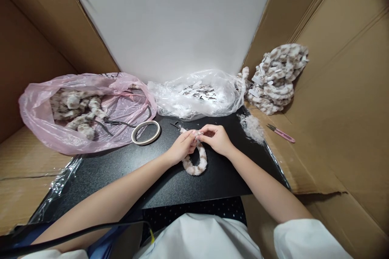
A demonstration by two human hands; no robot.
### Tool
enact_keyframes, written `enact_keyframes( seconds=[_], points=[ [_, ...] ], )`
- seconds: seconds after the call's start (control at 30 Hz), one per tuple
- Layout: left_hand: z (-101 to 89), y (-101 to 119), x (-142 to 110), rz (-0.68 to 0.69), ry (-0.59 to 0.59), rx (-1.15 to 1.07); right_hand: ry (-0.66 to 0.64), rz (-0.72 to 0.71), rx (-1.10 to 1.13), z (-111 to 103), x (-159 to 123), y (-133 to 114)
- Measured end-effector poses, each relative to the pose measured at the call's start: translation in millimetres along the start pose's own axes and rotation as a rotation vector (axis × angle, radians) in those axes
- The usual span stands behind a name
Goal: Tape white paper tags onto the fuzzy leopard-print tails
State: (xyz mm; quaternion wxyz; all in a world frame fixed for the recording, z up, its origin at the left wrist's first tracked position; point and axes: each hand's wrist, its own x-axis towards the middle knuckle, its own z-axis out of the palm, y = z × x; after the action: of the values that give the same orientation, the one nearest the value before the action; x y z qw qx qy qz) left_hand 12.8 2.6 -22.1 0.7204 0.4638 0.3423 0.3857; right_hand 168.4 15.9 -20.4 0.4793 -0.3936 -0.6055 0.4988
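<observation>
Over the middle of the black tabletop (127,178), my left hand (185,145) and my right hand (215,136) meet at the upper end of a fluffy white-and-brown fur strip (195,169). The strip bends into a loop that lies on the table below my fingers. My left fingers are closed round its end. Thumb and fingertips of my right hand pinch at the same spot, where a small pale bit shows; my fingers hide most of it. A short dark cord end (175,124) pokes out just beyond my left hand.
A pink plastic bag (36,101) with spotted fur pieces lies left, beside a tape roll (146,142). Behind is a clear bag (164,105) of small white-and-brown pieces. At right are bundled fur strips (279,75), loose fluff (253,129) and pink thread snips (282,133). Cardboard walls (346,89) flank the table.
</observation>
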Motion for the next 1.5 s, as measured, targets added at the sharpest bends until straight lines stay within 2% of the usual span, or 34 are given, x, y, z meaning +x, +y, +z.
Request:
enact_keyframes(
  seconds=[0.3,0.57,0.73,0.93,1.5],
  points=[
    [-0.3,-2,1,-0.011,-0.021,0.054,-0.084,-0.068,-0.093,-1,1,1],
    [0.0,1,1,-0.063,-0.003,0.003,-0.110,-0.150,-0.202,-2,-1,-1],
    [-0.9,0,2,-0.016,0.027,-0.002,-0.088,-0.249,-0.282,-2,-1,-3],
    [0.2,1,1,0.000,0.025,-0.011,0.045,-0.368,-0.302,-6,-1,-12],
    [-0.2,-1,1,-0.028,-0.022,-0.025,-0.054,-0.249,-0.275,-4,-2,-5]
  ],
)
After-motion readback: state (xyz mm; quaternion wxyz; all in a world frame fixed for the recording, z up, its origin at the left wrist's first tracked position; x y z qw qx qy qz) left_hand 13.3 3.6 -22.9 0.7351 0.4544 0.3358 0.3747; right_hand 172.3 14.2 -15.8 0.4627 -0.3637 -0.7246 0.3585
